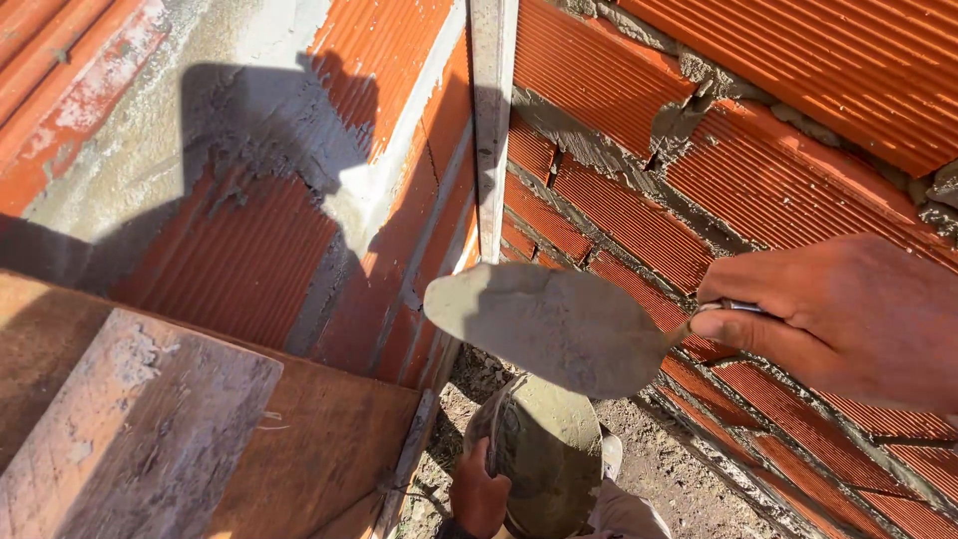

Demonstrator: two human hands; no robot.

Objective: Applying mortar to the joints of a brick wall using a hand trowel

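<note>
My right hand [848, 319] grips the handle of a trowel [549, 324]. Its mortar-smeared blade lies flat and points left, out over the corner where two red brick walls [639, 225] meet. The blade carries only a thin grey film. Far below the blade is a bucket [549, 454] of grey mortar. A smaller hand [479, 494] with a dark sleeve, belonging to another person on the ground, grips the bucket's rim. My left hand is not in view.
A metal guide rail [491, 120] runs up the wall corner. Wooden planks [150, 419] fill the lower left. The left wall has a patch of grey render [200, 90]. Beside the bucket are the other person's shoe [611, 454] and dirt ground [679, 469].
</note>
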